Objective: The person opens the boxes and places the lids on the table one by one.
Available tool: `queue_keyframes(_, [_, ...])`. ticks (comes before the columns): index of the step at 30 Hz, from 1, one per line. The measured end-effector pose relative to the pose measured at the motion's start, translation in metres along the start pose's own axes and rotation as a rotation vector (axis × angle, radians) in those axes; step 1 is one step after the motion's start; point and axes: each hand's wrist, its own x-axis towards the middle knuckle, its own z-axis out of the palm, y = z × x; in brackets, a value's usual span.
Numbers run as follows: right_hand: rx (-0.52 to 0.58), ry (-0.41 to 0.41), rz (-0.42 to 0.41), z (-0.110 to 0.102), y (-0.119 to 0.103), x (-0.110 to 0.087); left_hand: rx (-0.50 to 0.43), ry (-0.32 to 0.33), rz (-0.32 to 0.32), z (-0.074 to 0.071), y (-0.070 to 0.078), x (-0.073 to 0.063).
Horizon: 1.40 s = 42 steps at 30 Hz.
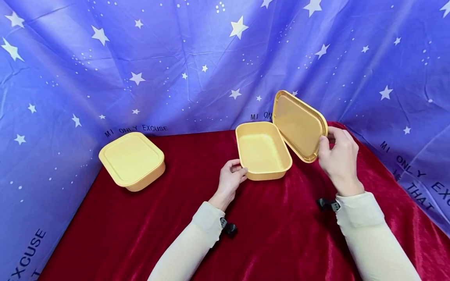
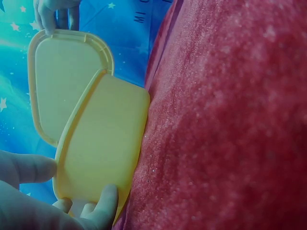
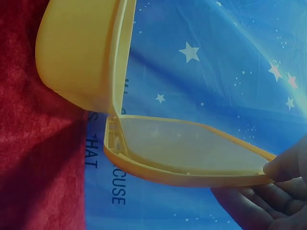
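- Two yellow boxes stand on the desk (image 1: 116, 234): an open box (image 1: 261, 150) right of centre and a closed box (image 1: 131, 160) well apart, towards the far left.
- The open box sits upright, its smooth floor and walls in view from above.
- Its lid (image 1: 299, 125) is raised and tilted beside the box's right side, underside and raised rim showing; their edges meet or overlap in view, and whether they are joined I cannot tell.
- The closed box has its lid on, so its contents are hidden.
- Of the hands, the left hand (image 1: 230, 179) grips the open box's near left corner with bent thumb and fingers; the right hand (image 1: 339, 160) pinches the lid's right end between thumb and fingers.
- A creased, velvety red cloth (image 1: 105, 218) covers the desk.
- Behind and at both sides hangs a blue curtain (image 1: 197, 35) with white stars (image 1: 238, 27) and dark lettering (image 1: 143, 129), including "EXCUSE".
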Motion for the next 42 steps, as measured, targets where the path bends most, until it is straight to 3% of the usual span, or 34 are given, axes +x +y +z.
queue_keyframes(16, [-0.049,0.005,0.248,-0.007,0.017,0.003,0.0,0.001,0.002,0.001,-0.001,0.001])
queue_keyframes(29, [-0.027,-0.003,0.353,-0.01,0.029,0.005,-0.001,0.004,-0.001,0.001,0.001,-0.001])
queue_keyframes(36, [0.089,-0.075,0.529,-0.013,0.038,0.009,-0.016,0.007,-0.005,0.001,0.0,-0.001])
queue_keyframes(42, [0.17,-0.072,0.66,-0.013,0.048,0.012,-0.01,0.006,-0.002,0.001,-0.001,0.0])
